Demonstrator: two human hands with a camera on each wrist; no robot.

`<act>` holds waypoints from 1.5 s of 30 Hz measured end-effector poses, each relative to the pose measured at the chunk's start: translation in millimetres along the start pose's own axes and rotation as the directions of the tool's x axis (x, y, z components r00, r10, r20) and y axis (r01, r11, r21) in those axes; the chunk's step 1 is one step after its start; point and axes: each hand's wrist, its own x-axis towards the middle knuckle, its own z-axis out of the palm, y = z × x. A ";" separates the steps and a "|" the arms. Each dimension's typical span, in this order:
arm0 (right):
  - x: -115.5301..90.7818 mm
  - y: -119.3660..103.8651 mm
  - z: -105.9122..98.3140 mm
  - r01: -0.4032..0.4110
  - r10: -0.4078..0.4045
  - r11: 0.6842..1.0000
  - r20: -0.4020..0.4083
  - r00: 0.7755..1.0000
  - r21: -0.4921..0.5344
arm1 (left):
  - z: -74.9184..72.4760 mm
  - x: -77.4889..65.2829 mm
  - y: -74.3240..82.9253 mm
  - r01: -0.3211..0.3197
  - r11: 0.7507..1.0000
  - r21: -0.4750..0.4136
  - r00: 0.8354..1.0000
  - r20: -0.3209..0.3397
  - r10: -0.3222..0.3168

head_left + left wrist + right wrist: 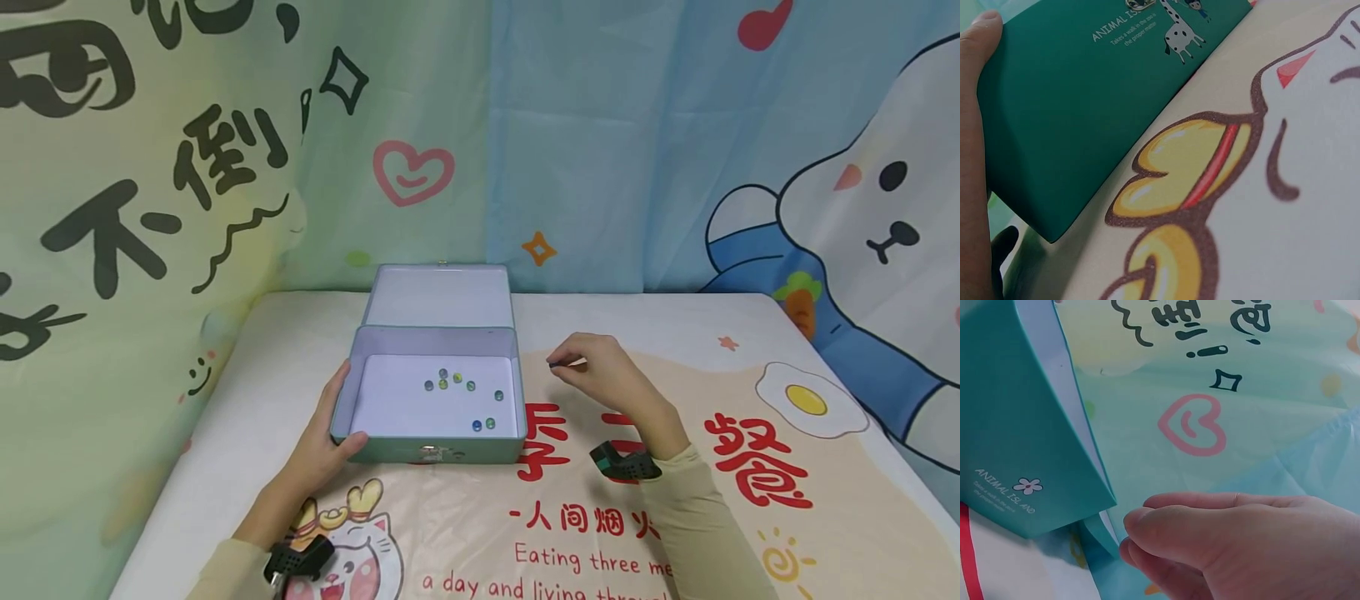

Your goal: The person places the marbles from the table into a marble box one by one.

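Observation:
A green tin box (438,451) with a pale inside stands on the table, its hinged lid (441,296) raised at the back. Several small glass marbles (457,378), greenish and bluish, lie scattered on its floor. My left hand (324,433) grips the box's near left corner, thumb at the front edge and fingers along the left wall. In the left wrist view the thumb (985,31) lies against the green side. To the right of the box, my right hand (609,373) is raised above the table and pinches a small dark marble (554,364). The right wrist view hides that marble behind the fingers.
A printed tablecloth (570,533) with red characters, a cat and a fried egg covers the table. Close behind the box hangs a printed curtain (570,150). Each wrist wears a black strap device, such as the right one (626,462).

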 end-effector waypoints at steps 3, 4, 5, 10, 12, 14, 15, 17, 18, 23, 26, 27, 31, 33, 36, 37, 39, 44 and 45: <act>0.4 -2.7 0.5 0.007 -0.007 1.000 0.000 1.000 0.001 | 0.0 0.4 -0.4 -0.004 1.000 0.004 1.000 -0.003 0.004; 0.5 -3.5 0.5 0.010 -0.010 1.000 0.000 1.000 0.003 | -0.1 0.6 -0.3 -0.005 1.000 0.007 1.000 -0.004 0.005; 0.6 -4.4 0.7 0.011 -0.011 1.000 0.001 1.000 0.004 | -0.1 0.8 -0.1 -0.006 1.000 0.010 1.000 -0.005 0.006; 1.0 -8.4 2.1 0.019 -0.019 1.000 0.020 1.000 0.013 | -0.4 0.8 0.0 -0.008 1.000 0.020 1.000 -0.008 0.008; 1.2 -8.9 3.1 0.023 -0.023 1.000 0.028 0.999 0.009 | -0.3 0.5 -0.5 -0.008 1.000 0.021 1.000 -0.008 0.008; 1.4 -8.6 4.4 0.030 -0.030 1.000 0.030 0.999 0.004 | -0.1 0.1 -1.0 -0.006 1.000 0.019 1.000 -0.006 0.006; 1.3 -8.7 5.1 0.033 -0.033 0.999 0.029 0.999 0.004 | 0.0 -0.2 -1.3 -0.005 1.000 0.017 1.000 -0.006 0.005; 1.3 -8.9 6.2 0.044 -0.044 0.999 0.023 0.999 0.002 | -0.1 0.0 -1.4 -0.003 1.000 0.016 1.000 -0.004 0.003; 1.3 -9.0 6.8 0.051 -0.051 0.999 0.020 0.999 0.003 | -0.2 0.0 -1.2 -0.003 1.000 0.014 1.000 -0.003 0.003; 1.6 -11.2 8.6 0.076 -0.076 0.997 0.011 0.997 -0.001 | -0.2 0.4 0.4 -0.004 1.000 0.006 1.000 -0.001 0.004; 1.5 -14.1 9.3 0.072 -0.072 0.997 0.016 0.997 -0.006 | 0.0 0.3 1.1 -0.003 1.000 -0.004 1.000 -0.001 0.003; 1.6 -14.7 9.7 0.070 -0.069 0.998 0.022 0.997 -0.007 | 0.1 0.2 1.2 -0.001 1.000 -0.006 1.000 -0.001 0.001; 1.2 -18.3 11.3 0.044 -0.043 0.999 0.049 0.998 -0.015 | 0.3 -0.2 -0.7 -0.002 1.000 -0.011 1.000 0.000 0.002; 1.0 -19.8 12.0 0.036 -0.035 0.999 0.060 0.998 -0.019 | 0.3 -0.5 -1.3 -0.001 1.000 -0.011 1.000 0.001 0.001; 0.8 -21.7 13.0 0.033 -0.032 0.999 0.065 0.997 -0.021 | 0.3 -0.5 -1.2 0.000 1.000 0.000 1.000 0.003 0.000; 0.7 -22.5 13.3 0.038 -0.036 0.999 0.065 0.997 -0.021 | 0.3 -0.4 -0.8 0.000 1.000 0.003 1.000 0.003 0.000; 0.5 -24.0 14.1 0.047 -0.045 0.999 0.069 0.997 -0.025 | 0.2 -0.3 -0.7 -0.001 1.000 0.010 1.000 0.004 0.001; 0.1 -30.4 16.3 0.068 -0.065 0.997 0.083 0.994 -0.033 | -0.3 -0.5 -1.7 -0.003 1.000 0.002 1.000 0.005 0.003; 0.2 -31.8 16.8 0.069 -0.066 0.997 0.088 0.994 -0.036 | -0.5 -0.5 -1.4 -0.004 1.000 0.002 1.000 0.004 0.004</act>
